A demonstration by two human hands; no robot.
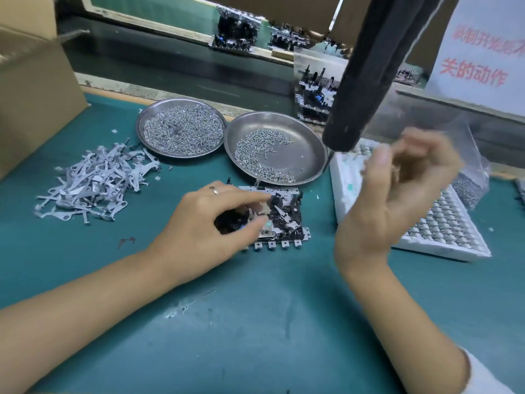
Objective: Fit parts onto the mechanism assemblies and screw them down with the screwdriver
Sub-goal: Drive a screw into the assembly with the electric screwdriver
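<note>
A mechanism assembly (284, 217) of metal plate and black parts lies on the green mat at the middle. My left hand (210, 220) rests on its left half, index finger stretched over the top and thumb against the front. My right hand (397, 189) is raised to the right of the assembly, palm toward me, fingers loosely curled and blurred; whether it holds anything I cannot tell. A black electric screwdriver (366, 69) hangs from above, its tip just above and left of my right hand, untouched.
Two steel dishes of screws (181, 129) (275, 149) sit behind the assembly. A heap of grey metal levers (93, 183) lies at the left. A white tray of small parts (426, 223) stands at the right, a cardboard box (31, 95) far left, and finished assemblies (315, 92) behind.
</note>
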